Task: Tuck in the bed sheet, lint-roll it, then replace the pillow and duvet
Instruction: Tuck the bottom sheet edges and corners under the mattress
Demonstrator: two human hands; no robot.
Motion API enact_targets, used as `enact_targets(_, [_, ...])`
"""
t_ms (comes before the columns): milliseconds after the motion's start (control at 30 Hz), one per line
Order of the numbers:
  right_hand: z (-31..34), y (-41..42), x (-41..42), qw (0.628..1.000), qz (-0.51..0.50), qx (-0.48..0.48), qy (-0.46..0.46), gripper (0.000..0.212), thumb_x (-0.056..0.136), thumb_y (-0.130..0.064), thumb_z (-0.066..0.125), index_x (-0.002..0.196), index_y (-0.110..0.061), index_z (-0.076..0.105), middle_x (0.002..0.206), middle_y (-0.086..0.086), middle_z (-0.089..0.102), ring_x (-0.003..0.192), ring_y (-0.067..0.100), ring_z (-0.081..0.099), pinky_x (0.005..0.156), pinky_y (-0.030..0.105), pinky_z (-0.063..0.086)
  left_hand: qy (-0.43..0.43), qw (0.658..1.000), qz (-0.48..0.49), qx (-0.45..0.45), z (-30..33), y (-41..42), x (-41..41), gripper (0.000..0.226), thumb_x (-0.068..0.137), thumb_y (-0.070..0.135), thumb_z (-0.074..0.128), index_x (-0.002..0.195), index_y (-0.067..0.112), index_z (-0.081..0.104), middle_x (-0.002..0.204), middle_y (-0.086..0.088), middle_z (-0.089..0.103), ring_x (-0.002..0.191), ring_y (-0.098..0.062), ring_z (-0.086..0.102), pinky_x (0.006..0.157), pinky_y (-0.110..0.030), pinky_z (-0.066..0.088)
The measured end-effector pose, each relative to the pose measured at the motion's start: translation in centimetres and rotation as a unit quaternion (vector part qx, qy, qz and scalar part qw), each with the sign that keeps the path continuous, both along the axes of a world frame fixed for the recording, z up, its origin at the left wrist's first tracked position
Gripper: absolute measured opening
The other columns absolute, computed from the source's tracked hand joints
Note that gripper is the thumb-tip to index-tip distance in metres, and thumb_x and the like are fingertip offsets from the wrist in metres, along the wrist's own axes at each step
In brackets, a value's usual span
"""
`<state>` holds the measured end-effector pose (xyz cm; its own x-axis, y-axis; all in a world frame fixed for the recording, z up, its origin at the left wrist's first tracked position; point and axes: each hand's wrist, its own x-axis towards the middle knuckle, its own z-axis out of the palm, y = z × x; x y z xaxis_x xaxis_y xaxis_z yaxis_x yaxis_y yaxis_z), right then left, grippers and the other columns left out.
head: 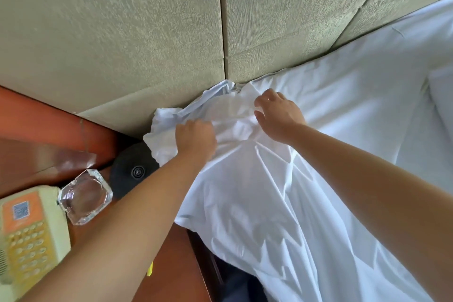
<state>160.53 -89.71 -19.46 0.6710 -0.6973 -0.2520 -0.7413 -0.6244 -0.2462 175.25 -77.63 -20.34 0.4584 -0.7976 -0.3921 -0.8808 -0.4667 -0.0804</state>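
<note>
A white bed sheet (331, 110) covers the mattress and is bunched into loose folds at the head corner next to the padded headboard. My left hand (196, 138) grips the bunched corner fabric with curled fingers. My right hand (277, 115) holds the sheet a little to the right, its fingers curled into the cloth on top of the corner. The sheet's side hangs in wrinkles down the near edge of the bed. A white pillow or duvet edge (442, 100) shows at the far right.
The beige padded headboard (147, 32) fills the top. A wooden nightstand (49, 135) stands at the left with a glass ashtray (85, 196), a cream telephone (27, 235) and a round black object (133, 171) close to the bed corner.
</note>
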Motion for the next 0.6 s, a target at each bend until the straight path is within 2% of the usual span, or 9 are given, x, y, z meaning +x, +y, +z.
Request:
enact_targets(100, [-0.3,-1.0,0.8,0.999,-0.039,0.009,0.005,0.037,0.099,-0.029,0.041,0.132,-0.014,0.047,0.133,0.007,0.043,0.122,0.026,0.043,0.091,0.038,0.040,0.060,0.993,0.061,-0.081,-0.5,-2.1,0.1,0.022,0.094,0.015,0.045,0.113,0.013,0.056,0.118,-0.009,0.055,0.108,-0.031,0.057,0.082,-0.040,0.045])
enact_targets(167, [-0.6,-1.6,1.4,0.998,-0.062,0.026,0.009,0.038,0.099,-0.030,0.040,0.134,-0.014,0.044,0.133,0.008,0.043,0.120,0.027,0.045,0.087,0.037,0.041,0.082,0.990,0.083,-0.084,-1.0,-3.3,0.3,0.031,0.095,0.015,0.047,0.126,0.012,0.046,0.123,-0.012,0.049,0.111,-0.032,0.054,0.081,-0.043,0.045])
enact_targets(233, [-1.1,-2.0,1.9,0.996,-0.082,0.043,0.007,0.039,0.099,-0.030,0.040,0.135,-0.015,0.041,0.132,0.007,0.044,0.116,0.029,0.049,0.080,0.034,0.039,0.093,0.988,0.095,-0.074,-1.4,-4.2,0.8,0.042,0.095,0.016,0.049,0.135,0.012,0.037,0.122,-0.013,0.052,0.112,-0.033,0.054,0.078,-0.042,0.044])
enact_targets(300, [-1.6,-2.6,2.3,0.993,-0.102,0.064,0.004,0.039,0.099,-0.030,0.040,0.135,-0.015,0.039,0.129,0.008,0.047,0.113,0.030,0.053,0.075,0.033,0.036,0.090,0.989,0.094,-0.071,-1.6,-5.0,1.3,0.035,0.094,0.012,0.050,0.129,0.009,0.043,0.115,-0.013,0.059,0.107,-0.032,0.057,0.073,-0.038,0.042])
enact_targets(400, [-2.0,-3.7,3.0,0.988,-0.123,0.090,0.016,0.032,0.098,-0.029,0.040,0.126,-0.015,0.047,0.125,0.008,0.053,0.110,0.030,0.054,0.076,0.033,0.038,0.017,0.997,0.061,-0.044,-1.3,-5.6,2.2,0.024,0.089,-0.003,0.048,0.111,0.005,0.057,0.106,-0.014,0.064,0.101,-0.033,0.061,0.072,-0.037,0.045])
enact_targets(467, [-2.3,-4.1,3.6,0.990,-0.106,0.095,0.011,0.022,0.096,-0.026,0.041,0.108,-0.015,0.056,0.118,0.008,0.057,0.104,0.029,0.055,0.073,0.029,0.037,-0.052,0.998,0.031,0.004,-1.3,-5.5,3.6,0.025,0.088,-0.003,0.052,0.109,0.006,0.062,0.107,-0.013,0.065,0.103,-0.031,0.062,0.079,-0.037,0.049])
enact_targets(500, [-2.3,-4.1,3.9,0.992,-0.086,0.094,0.000,0.023,0.096,-0.025,0.041,0.106,-0.014,0.058,0.116,0.008,0.057,0.105,0.028,0.053,0.074,0.029,0.037,-0.081,0.996,0.023,0.031,-1.3,-5.2,4.5,0.026,0.087,-0.002,0.054,0.109,0.008,0.064,0.109,-0.012,0.065,0.105,-0.030,0.061,0.082,-0.036,0.050])
enact_targets(600, [-2.7,-4.1,4.3,0.998,-0.011,0.068,-0.015,0.033,0.098,-0.032,0.040,0.122,-0.017,0.057,0.129,0.004,0.050,0.122,0.023,0.042,0.095,0.033,0.035,-0.116,0.989,-0.012,0.087,-1.3,-4.7,5.4,0.027,0.090,0.001,0.053,0.111,0.012,0.065,0.114,-0.009,0.064,0.110,-0.026,0.060,0.087,-0.032,0.047])
